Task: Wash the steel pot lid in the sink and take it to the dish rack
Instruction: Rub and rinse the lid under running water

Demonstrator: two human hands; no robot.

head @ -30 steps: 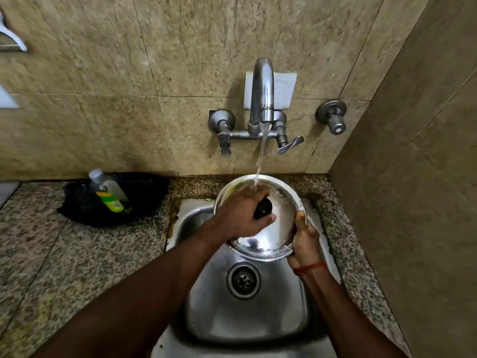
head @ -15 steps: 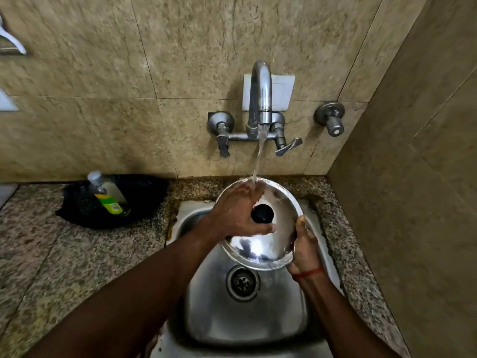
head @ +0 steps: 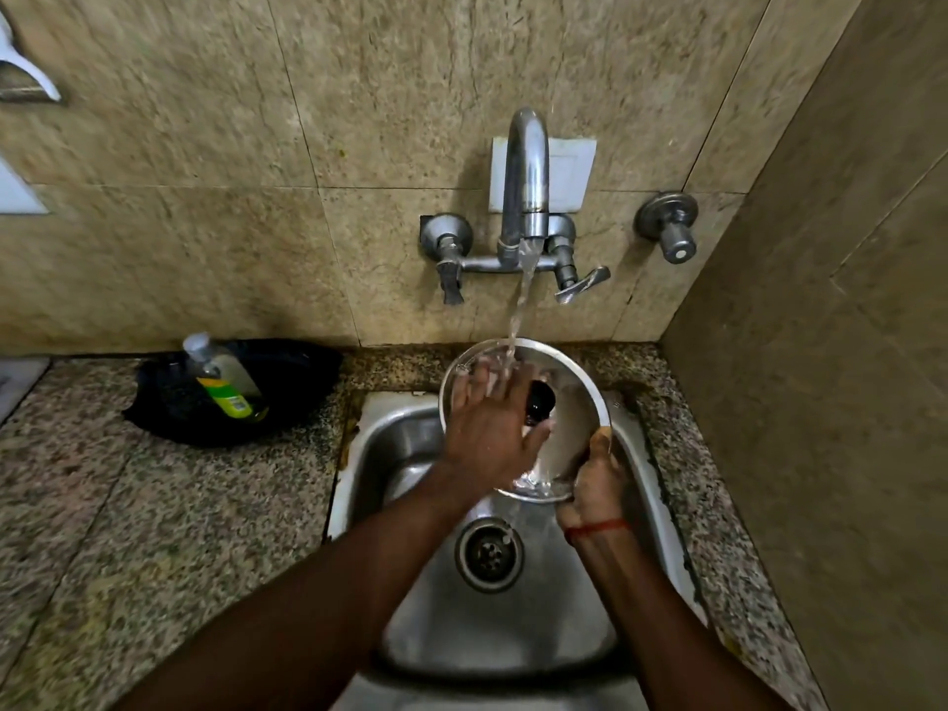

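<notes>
The round steel pot lid [head: 574, 428], with a black knob [head: 539, 402] at its middle, is held tilted over the steel sink [head: 410, 443] under running water from the wall tap [head: 526, 182]. My right hand [head: 595, 479] grips the lid's lower right rim. My left hand [head: 492, 423] lies flat on the lid's left face with its fingers spread, and the water stream hits the fingertips. The left hand hides much of the lid. No dish rack is in view.
A soap bottle [head: 225, 377] with a green label lies in a black tray [head: 287, 397] on the granite counter left of the sink. The sink drain [head: 490, 554] lies below the lid. A tiled side wall [head: 821, 402] stands close on the right.
My left hand has slid up the lid's face from beside the knob toward the top rim, into the water stream. The right hand keeps its grip on the rim.
</notes>
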